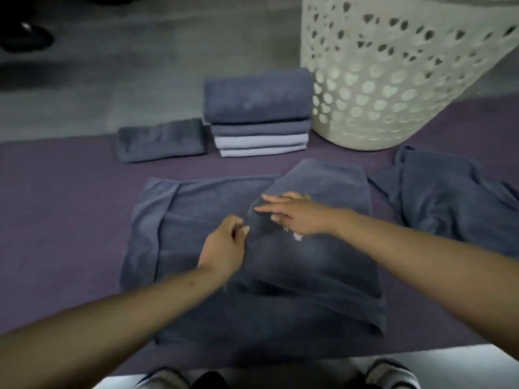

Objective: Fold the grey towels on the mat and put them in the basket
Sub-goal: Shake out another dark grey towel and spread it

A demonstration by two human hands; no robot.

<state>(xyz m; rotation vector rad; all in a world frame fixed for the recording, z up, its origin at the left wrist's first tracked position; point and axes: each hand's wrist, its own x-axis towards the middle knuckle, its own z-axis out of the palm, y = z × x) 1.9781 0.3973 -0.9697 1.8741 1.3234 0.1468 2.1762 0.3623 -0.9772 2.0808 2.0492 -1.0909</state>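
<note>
A large grey towel (196, 209) lies spread on the purple mat (56, 220), its right part folded over toward the middle. My left hand (224, 245) pinches the folded flap's edge at the towel's centre. My right hand (292, 213) lies flat on top of the flap, fingers spread and pointing left. A stack of folded grey towels (257, 113) stands behind, with a single folded towel (161, 140) to its left. An unfolded grey towel (449, 197) lies crumpled at the right. The white perforated basket (393, 74) stands at the back right.
Grey floor (112, 80) lies beyond the mat's far edge. A dark shoe (25, 35) shows at the top left. My own shoes (393, 374) appear at the bottom edge on a pale floor strip.
</note>
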